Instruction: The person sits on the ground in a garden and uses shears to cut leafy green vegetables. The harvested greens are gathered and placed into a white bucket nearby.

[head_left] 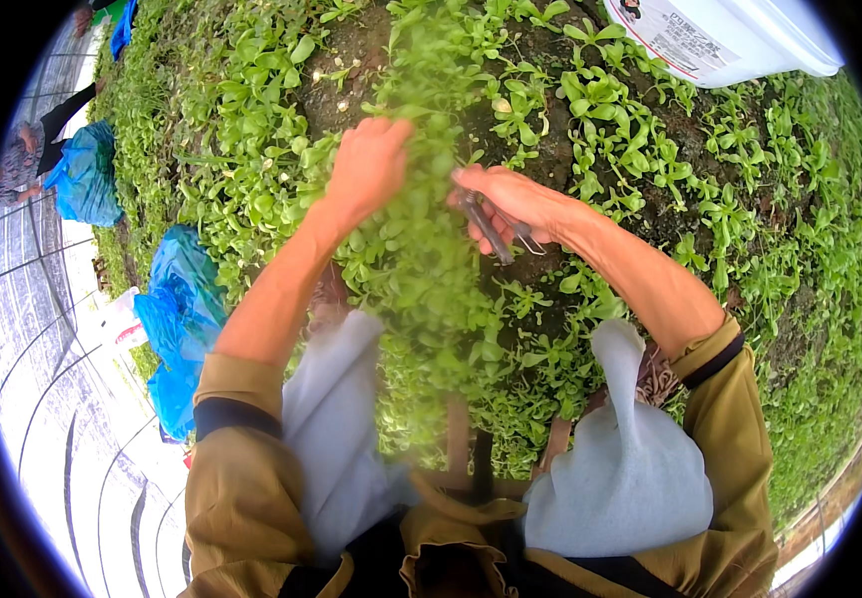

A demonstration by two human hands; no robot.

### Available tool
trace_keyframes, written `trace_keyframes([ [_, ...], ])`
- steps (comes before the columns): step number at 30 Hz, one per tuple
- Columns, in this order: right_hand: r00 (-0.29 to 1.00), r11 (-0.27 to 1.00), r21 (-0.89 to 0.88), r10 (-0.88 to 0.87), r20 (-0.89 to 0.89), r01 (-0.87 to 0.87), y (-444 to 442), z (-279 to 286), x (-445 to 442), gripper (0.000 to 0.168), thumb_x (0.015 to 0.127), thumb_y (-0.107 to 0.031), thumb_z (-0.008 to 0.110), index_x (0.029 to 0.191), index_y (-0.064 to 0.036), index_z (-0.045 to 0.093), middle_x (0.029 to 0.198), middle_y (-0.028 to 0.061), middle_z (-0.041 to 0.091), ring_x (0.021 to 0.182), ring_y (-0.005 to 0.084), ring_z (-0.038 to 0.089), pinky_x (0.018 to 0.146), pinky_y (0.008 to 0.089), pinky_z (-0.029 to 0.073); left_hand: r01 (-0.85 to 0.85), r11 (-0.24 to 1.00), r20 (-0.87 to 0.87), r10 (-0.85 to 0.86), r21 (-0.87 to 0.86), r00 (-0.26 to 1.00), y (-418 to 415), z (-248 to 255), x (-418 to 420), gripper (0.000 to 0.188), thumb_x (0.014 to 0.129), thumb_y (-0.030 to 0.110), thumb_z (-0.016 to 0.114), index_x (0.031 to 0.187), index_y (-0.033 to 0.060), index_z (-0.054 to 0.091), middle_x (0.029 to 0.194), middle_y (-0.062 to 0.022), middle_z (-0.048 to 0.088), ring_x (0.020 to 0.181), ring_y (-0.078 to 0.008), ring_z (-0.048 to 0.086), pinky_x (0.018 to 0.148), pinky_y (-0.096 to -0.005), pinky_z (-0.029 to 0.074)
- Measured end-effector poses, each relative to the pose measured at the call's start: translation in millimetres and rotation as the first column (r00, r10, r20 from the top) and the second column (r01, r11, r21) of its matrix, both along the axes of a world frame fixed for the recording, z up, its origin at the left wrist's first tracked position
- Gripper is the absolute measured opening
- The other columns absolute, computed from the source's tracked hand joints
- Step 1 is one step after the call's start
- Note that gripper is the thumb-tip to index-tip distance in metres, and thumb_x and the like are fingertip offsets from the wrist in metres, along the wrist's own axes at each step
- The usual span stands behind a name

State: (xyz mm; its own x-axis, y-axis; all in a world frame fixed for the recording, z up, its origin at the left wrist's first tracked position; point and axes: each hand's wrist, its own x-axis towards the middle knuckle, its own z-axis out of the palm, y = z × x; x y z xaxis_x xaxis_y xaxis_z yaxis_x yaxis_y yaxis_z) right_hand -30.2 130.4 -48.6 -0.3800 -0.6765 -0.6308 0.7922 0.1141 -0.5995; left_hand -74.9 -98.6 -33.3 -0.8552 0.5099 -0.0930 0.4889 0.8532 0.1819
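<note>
Low leafy green plants (431,261) cover the soil in front of me, blurred along the middle of the view. My left hand (371,161) is closed among the leaves, its fingertips hidden; whether it grips a stem cannot be told. To its right, my right hand (502,205) holds a pair of small dark-handled spring snips (487,228), handles pointing down and back toward me. The blades of the snips are hidden by the fingers and leaves. Bare dark soil shows beside the right hand.
A white plastic bucket (760,45) with a printed label stands at the upper right. Blue plastic bags (184,299) lie at the left, and another full blue bag (90,176) stands beside a person (19,161). Wooden stool parts (458,441) show between my knees.
</note>
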Motion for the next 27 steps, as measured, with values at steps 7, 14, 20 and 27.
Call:
trace_keyframes([
  [7, 0.991, 0.993, 0.014, -0.122, 0.059, 0.121, 2, -7, 5, 0.060, 0.101, -0.051, 0.035, 0.127, 0.002, 0.049, 0.069, 0.0048, 0.057, 0.055, 0.0162, 0.057, 0.055, 0.0302, 0.048, -0.042, 0.998, -0.012, 0.043, 0.051, 0.999, -4, 4, -1, 0.015, 0.084, 0.005, 0.063, 0.099, 0.0034, 0.063, 0.092, -0.0144, 0.061, 0.093, -0.0341, 0.058, 0.083, -0.0445, 0.047],
  [14, 0.979, 0.984, 0.003, -0.176, 0.102, 0.177, 11, 2, -11, 0.057, 0.101, -0.052, 0.032, 0.122, -0.004, 0.052, 0.077, 0.0076, 0.062, 0.067, 0.0199, 0.065, 0.065, 0.0346, 0.053, 0.187, 0.981, -0.182, -0.174, 0.058, 0.968, 9, 8, -20, 0.010, 0.085, 0.005, 0.061, 0.094, 0.0047, 0.063, 0.117, -0.0111, 0.060, 0.109, -0.0308, 0.053, 0.090, -0.0432, 0.043],
  [20, 0.988, 0.990, 0.072, -0.125, 0.086, 0.119, 1, 0, -27, 0.053, 0.100, -0.051, 0.035, 0.116, -0.003, 0.053, 0.077, 0.0079, 0.063, 0.068, 0.0201, 0.066, 0.062, 0.0347, 0.052, 0.162, 0.979, -0.023, -0.166, -0.124, 0.986, 11, -2, -31, 0.009, 0.084, 0.005, 0.060, 0.092, 0.0052, 0.064, 0.110, -0.0068, 0.064, 0.110, -0.0286, 0.053, 0.091, -0.0428, 0.042],
  [27, 0.967, 0.968, 0.064, -0.245, 0.070, 0.241, 1, -6, -25, 0.049, 0.102, -0.046, 0.037, 0.116, -0.001, 0.052, 0.069, 0.0043, 0.056, 0.056, 0.0158, 0.056, 0.055, 0.0299, 0.047, 0.153, 0.988, -0.055, -0.153, -0.010, 0.987, 13, -1, -28, 0.011, 0.082, 0.001, 0.063, 0.092, 0.0040, 0.065, 0.101, -0.0077, 0.064, 0.104, -0.0266, 0.056, 0.087, -0.0390, 0.045],
])
